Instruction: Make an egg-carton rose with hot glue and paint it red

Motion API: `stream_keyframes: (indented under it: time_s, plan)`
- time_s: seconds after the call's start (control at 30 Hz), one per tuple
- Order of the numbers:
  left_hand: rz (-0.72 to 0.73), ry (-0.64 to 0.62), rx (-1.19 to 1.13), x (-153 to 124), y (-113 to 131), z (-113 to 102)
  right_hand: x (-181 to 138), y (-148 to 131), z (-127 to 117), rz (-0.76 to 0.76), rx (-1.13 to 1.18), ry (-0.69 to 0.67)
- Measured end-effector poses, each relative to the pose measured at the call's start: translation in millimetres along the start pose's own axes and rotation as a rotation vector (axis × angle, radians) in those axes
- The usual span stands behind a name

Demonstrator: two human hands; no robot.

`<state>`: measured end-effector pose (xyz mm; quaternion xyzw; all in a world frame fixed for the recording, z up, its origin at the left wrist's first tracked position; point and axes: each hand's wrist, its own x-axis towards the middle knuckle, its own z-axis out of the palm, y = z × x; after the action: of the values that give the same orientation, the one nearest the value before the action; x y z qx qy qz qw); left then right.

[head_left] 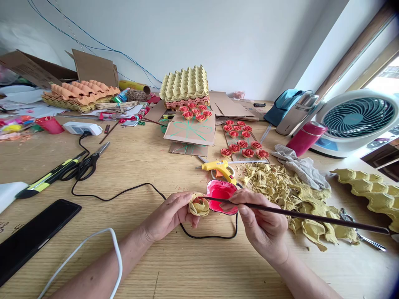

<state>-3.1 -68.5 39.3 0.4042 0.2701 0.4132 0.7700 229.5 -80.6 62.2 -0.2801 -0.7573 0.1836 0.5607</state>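
Note:
My left hand [173, 214] pinches a yellow egg-carton flower [199, 205] by its side, with some red at its centre. In my right hand [264, 226] is a long dark brown stick [299, 214], thick end pointing right. Its thin tip meets the top of the flower; whether it has bristles is too small to tell. Just behind both hands sits a pink scalloped dish [222, 192] with red liquid inside. A yellow glue gun [220, 168] lies behind the dish, its black cable looping around the front.
Torn yellow carton scraps [274, 182] are heaped at right, near an egg tray [368, 193]. Red flowers [242, 144] stand on cardboard behind. Scissors [90, 162], a box cutter [46, 176] and a phone [37, 236] lie left. A fan [355, 120] and pink bottle [307, 137] stand right.

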Motion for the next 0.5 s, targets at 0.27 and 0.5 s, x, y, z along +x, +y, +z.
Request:
stream_keyframes:
  time_s: [0.27, 0.5]
  plan:
    - [0.063, 0.041, 0.070, -0.5, 4.2, -0.8, -1.0, 2.5, -0.7, 0.005, -0.080, 0.029]
    - [0.110, 0.034, 0.103, 0.2, 4.6, -2.3, -2.0, 3.3, -1.9, -0.039, -0.084, 0.026]
